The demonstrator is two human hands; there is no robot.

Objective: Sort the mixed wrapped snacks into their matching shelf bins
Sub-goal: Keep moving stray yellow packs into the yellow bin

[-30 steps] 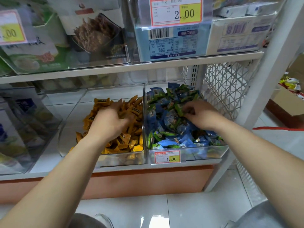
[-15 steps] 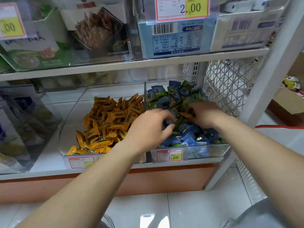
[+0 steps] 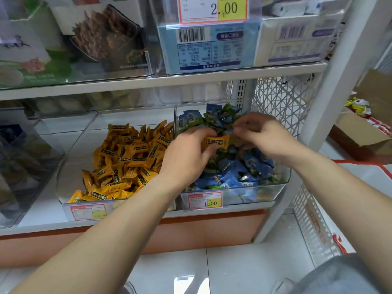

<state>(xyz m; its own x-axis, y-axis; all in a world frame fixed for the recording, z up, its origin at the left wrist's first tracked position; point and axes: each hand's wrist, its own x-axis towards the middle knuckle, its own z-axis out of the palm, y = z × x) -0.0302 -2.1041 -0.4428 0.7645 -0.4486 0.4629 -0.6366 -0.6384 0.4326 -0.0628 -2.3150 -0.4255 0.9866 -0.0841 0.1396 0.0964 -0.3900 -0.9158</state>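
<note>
Two clear bins stand side by side on the low shelf. The left bin (image 3: 63, 181) holds a heap of orange snacks (image 3: 127, 158). The right bin (image 3: 282, 177) holds blue and green snacks (image 3: 239, 168). My left hand (image 3: 186, 153) is over the right bin and pinches one orange wrapped snack (image 3: 216, 142) between thumb and fingers. My right hand (image 3: 263, 136) hovers just right of it, fingers curled, its fingertips at the snack's right end. Whether the right hand also holds that snack is unclear.
A shelf board (image 3: 161, 81) with boxed goods hangs close above the bins. A white lattice side panel (image 3: 282, 102) and slanted upright (image 3: 337, 66) close the right side. More clear bins (image 3: 25, 166) stand at the left. A cardboard box (image 3: 364, 134) sits on the floor, right.
My left hand moved from the orange bin across to the blue and green bin and now pinches an orange snack there. My right hand stayed over that bin, lifting slightly.
</note>
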